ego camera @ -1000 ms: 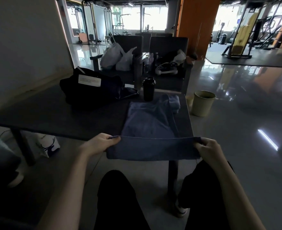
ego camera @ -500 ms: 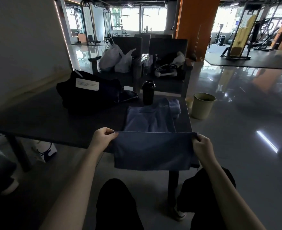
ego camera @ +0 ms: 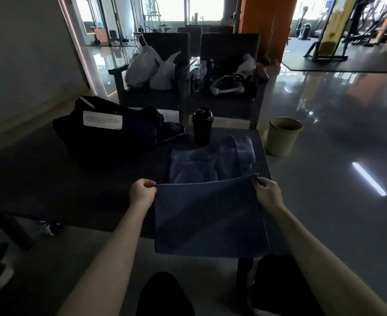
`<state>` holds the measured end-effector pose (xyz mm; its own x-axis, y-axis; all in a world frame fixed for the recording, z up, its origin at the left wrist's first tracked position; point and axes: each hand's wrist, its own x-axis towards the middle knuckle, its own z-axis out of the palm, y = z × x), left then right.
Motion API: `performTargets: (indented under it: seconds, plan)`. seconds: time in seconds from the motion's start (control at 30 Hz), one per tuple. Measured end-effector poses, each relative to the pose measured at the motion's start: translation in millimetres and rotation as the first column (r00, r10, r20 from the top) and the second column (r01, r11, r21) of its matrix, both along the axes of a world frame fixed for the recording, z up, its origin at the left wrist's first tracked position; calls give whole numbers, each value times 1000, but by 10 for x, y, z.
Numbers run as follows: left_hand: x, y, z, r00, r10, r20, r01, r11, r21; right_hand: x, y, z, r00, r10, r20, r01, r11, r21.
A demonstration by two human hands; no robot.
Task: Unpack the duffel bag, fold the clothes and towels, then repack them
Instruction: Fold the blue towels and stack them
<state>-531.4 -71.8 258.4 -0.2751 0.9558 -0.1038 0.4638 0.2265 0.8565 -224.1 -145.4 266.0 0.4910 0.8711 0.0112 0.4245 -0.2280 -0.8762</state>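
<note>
I hold a dark blue towel (ego camera: pixel 208 217) up by its top edge over the near edge of the dark table (ego camera: pixel 51 176). My left hand (ego camera: pixel 141 191) pinches the top left corner and my right hand (ego camera: pixel 265 190) pinches the top right corner. The towel hangs down in a doubled sheet in front of my knees. Behind it, flat on the table, lies a lighter blue cloth (ego camera: pixel 208 160), partly hidden by the towel. The black duffel bag (ego camera: pixel 110 126) with a white label sits slumped at the table's far left.
A black shaker bottle (ego camera: pixel 202 126) stands just behind the blue cloth. Two dark chairs (ego camera: pixel 229 71) beyond the table hold white plastic bags (ego camera: pixel 151 67) and other items. A pale green bin (ego camera: pixel 282 135) stands on the floor at the table's right end.
Both hands have raised the towel's top edge, so more of the towel hangs down in front of the table. The hands stay the same width apart.
</note>
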Motion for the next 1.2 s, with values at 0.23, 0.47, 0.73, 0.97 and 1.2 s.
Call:
performTargets:
  seconds: [0.23, 0.47, 0.73, 0.97, 1.2]
  plan:
    - [147, 555, -248, 994, 30, -105, -30, 1000, -6, 119, 630, -171, 996, -19, 85, 21, 999, -33]
    - [296, 867, -467, 982, -40, -184, 36, 999, -26, 210, 959, -454, 986, -5, 169, 21, 995, -94]
    - [378, 807, -561, 933, -170, -316, 156, 985, -69, 145, 890, -616, 958, -36, 284, 91, 979, -182]
    - [519, 343, -788, 603, -453, -656, 460, 870, -178, -147, 446, -795, 770, 39, 637, 38, 994, -107]
    - [425, 317, -878, 504, -505, -700, 434, 849, -301, -177, 266, -932, 745, 314, 589, -80, 918, -388]
